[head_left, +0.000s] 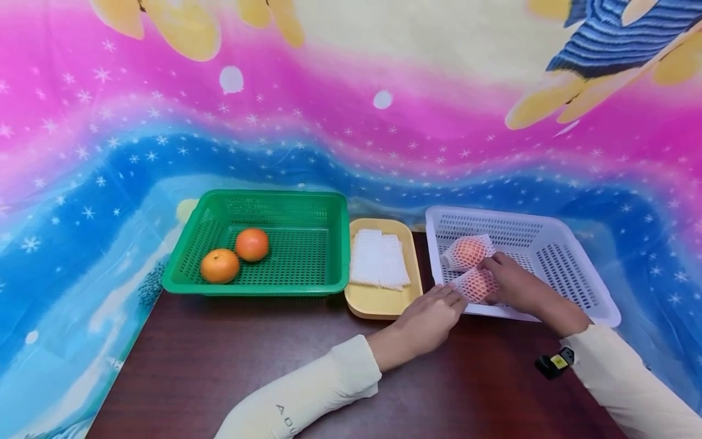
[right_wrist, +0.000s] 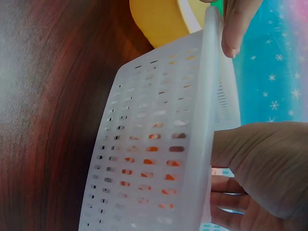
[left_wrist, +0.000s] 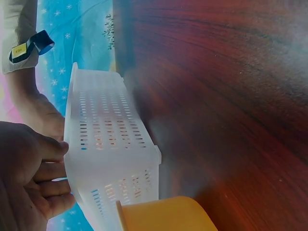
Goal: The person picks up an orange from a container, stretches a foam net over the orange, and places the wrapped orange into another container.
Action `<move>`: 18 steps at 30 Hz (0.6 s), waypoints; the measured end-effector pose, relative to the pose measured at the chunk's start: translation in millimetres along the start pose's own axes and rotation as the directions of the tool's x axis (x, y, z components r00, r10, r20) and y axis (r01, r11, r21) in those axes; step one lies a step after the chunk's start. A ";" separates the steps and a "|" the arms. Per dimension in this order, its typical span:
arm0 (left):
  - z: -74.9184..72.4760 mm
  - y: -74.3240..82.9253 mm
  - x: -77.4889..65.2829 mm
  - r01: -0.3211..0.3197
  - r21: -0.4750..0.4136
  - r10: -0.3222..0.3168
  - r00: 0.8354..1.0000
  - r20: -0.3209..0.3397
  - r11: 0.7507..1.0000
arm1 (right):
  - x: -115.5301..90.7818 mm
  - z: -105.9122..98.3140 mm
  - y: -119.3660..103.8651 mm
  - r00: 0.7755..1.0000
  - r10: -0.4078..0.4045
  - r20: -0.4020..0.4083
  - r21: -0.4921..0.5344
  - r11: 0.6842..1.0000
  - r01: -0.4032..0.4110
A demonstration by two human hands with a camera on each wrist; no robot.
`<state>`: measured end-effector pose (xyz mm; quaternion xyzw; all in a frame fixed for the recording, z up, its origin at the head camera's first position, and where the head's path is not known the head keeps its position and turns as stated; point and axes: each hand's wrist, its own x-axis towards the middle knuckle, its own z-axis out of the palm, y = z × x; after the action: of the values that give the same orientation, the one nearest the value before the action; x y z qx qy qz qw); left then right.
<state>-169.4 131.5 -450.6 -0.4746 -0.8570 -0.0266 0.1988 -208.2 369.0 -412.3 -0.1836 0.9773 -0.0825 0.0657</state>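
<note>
Two oranges in white foam nets lie at the left side of the white basket (head_left: pixel 595 292). My right hand (head_left: pixel 518 283) reaches over the front rim and grips the nearer netted orange (head_left: pixel 476 285), its fingertips partly hidden. Just behind lies the other netted orange (head_left: pixel 468 251). From the left, my left hand (head_left: pixel 430 317) extends its fingers to the loose end of the nearer net, at the basket's front corner. In the left wrist view, the left thumb (left_wrist: pixel 57 148) lies at the rim, apart from the bent fingers. The right wrist view shows orange patches through the basket's slots.
A yellow tray (head_left: pixel 378 310) holding white foam nets (head_left: pixel 378 259) stands left of the white basket. Farther left, a green basket (head_left: pixel 296 286) holds two bare oranges (head_left: pixel 220 266). All stand on a dark wooden table (head_left: pixel 247 347) before a patterned cloth (head_left: pixel 329 122).
</note>
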 end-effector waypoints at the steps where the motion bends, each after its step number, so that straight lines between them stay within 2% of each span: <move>1: -0.8 -1.4 -1.8 -0.002 -0.022 0.002 1.000 0.007 1.000 | 0.3 0.2 -0.6 1.000 0.000 -0.001 -0.006 1.000 0.000; 5: -6.1 -7.1 -14.5 0.007 -0.073 -0.005 1.000 0.015 0.997 | 3.0 0.6 -4.1 1.000 0.017 0.011 -0.017 1.000 -0.017; 9: -14.6 -12.7 -39.3 0.029 -0.100 -0.030 1.000 -0.005 0.995 | 5.0 0.5 -10.1 0.999 0.036 0.025 -0.017 0.999 -0.036; 11: -21.2 -16.5 -56.6 0.039 -0.127 -0.044 0.998 -0.035 0.991 | 5.9 -0.5 -13.6 0.999 0.041 0.030 -0.019 0.999 -0.041; 14: -32.8 -26.5 -87.0 0.053 -0.214 -0.077 0.992 -0.104 0.975 | 8.1 -4.7 -21.6 0.998 0.056 0.034 -0.019 0.998 -0.056; 16: -40.7 -36.3 -109.3 0.069 -0.262 -0.116 0.979 -0.165 0.963 | 10.2 -9.4 -29.9 0.998 0.053 0.020 -0.010 0.999 -0.052; 18: -47.9 -48.9 -132.3 0.097 -0.290 -0.169 0.958 -0.232 0.952 | 12.9 -14.8 -40.8 1.000 0.025 -0.012 0.005 1.000 -0.025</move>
<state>-132.3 -12.8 -448.0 -0.4311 -0.8425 -0.2197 0.2367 -208.3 328.8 -391.5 -0.1706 0.9797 -0.0850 0.0614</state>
